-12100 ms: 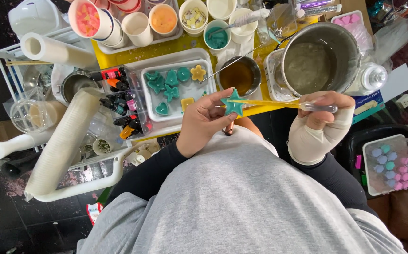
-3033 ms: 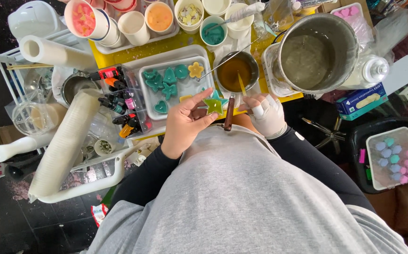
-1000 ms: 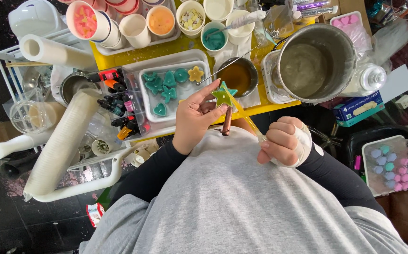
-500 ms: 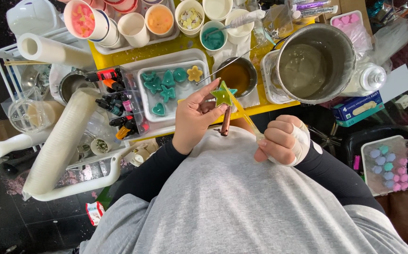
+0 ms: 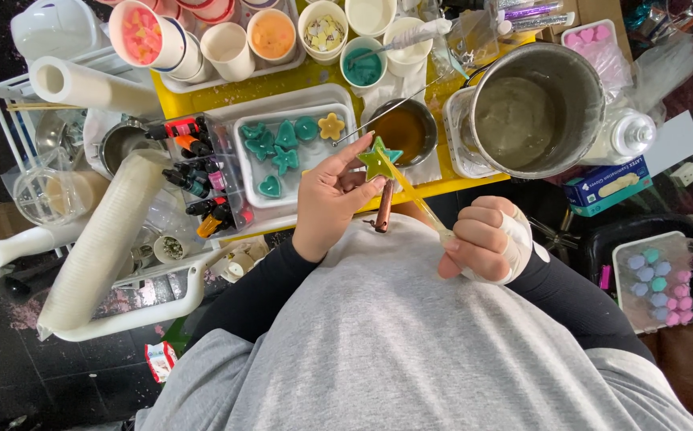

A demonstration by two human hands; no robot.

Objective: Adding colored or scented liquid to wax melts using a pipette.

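My left hand (image 5: 332, 195) pinches a small green and teal star-shaped piece (image 5: 378, 159) above the yellow table's near edge. My right hand (image 5: 484, 241), wrapped in a white bandage, grips a thin clear dropper (image 5: 418, 202) whose tip touches the star. Just behind the star sits a small metal bowl of amber liquid (image 5: 401, 131). A white tray (image 5: 338, 96) to the left holds several teal shapes and one yellow flower shape (image 5: 331, 124). A brown stick (image 5: 383, 209) lies under my left hand.
A big steel pot (image 5: 532, 108) stands at the right. Paper cups of coloured bits (image 5: 271, 36) line the back. Small dye bottles (image 5: 196, 172) sit left of the tray. A paper roll (image 5: 99, 243) and a wire rack (image 5: 11, 136) are at the left, and a tray of pastel shapes (image 5: 658, 279) lies at the right.
Over the last second my hands barely shifted. Earlier my right hand was up by the amber bowl; it has since drawn back toward my body with the dropper.
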